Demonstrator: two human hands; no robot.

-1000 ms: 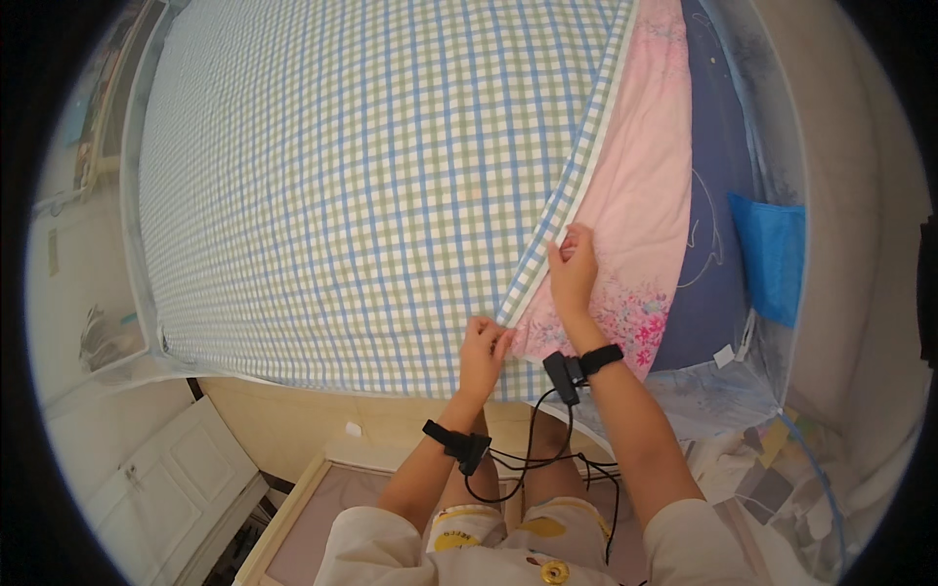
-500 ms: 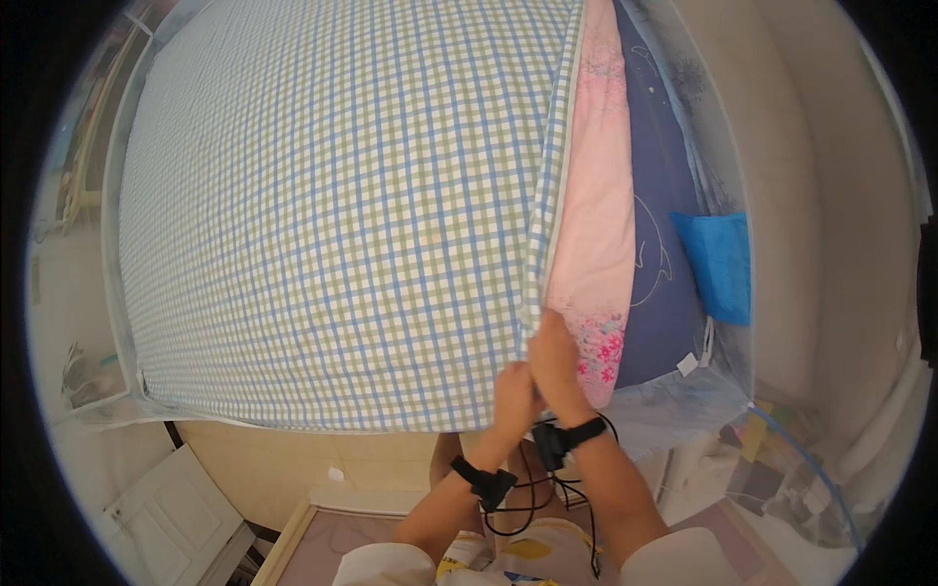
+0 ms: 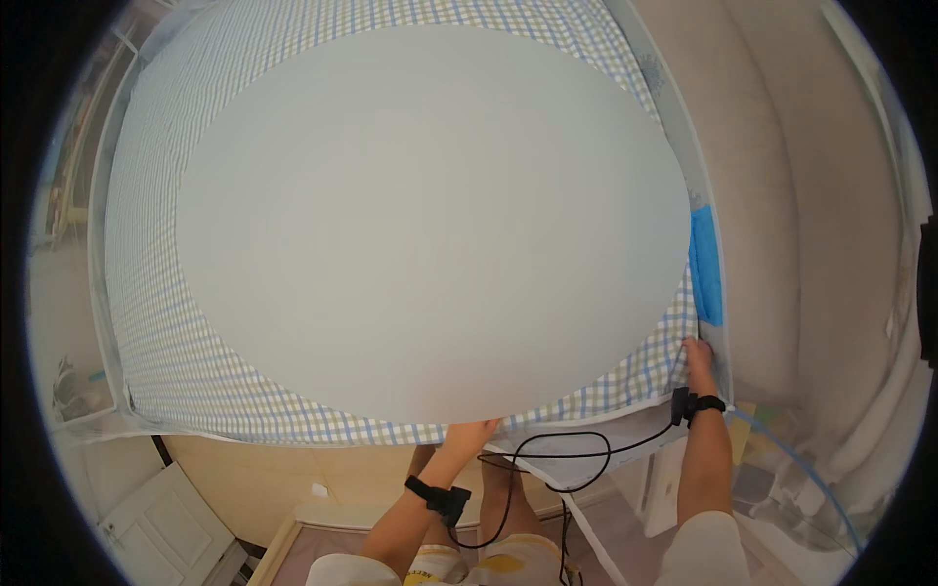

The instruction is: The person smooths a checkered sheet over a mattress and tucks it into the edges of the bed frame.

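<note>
A blue, green and white checked bed cover (image 3: 156, 283) lies across the bed. A pale grey oval patch hides most of its middle. At the near right corner, my right hand (image 3: 698, 359) is closed on the edge of the cover. My left hand (image 3: 474, 432) is at the near edge, left of my right hand; the grey patch covers its fingers, so its grip cannot be seen. A black strap with a small box sits on each wrist, with a black cable (image 3: 586, 456) looping between them.
A bright blue cloth piece (image 3: 706, 266) lies along the bed's right side, partly covered. Sheer netting (image 3: 625, 430) hangs around the bed. Below left stands a white cabinet door (image 3: 166, 527); a blue curved rod (image 3: 796, 459) runs at lower right.
My right hand has moved right, drawing the checked cover over the pink flowered cloth and dark blue sheet. My left hand has shifted slightly left and nearer. A grey patch now blocks the middle.
</note>
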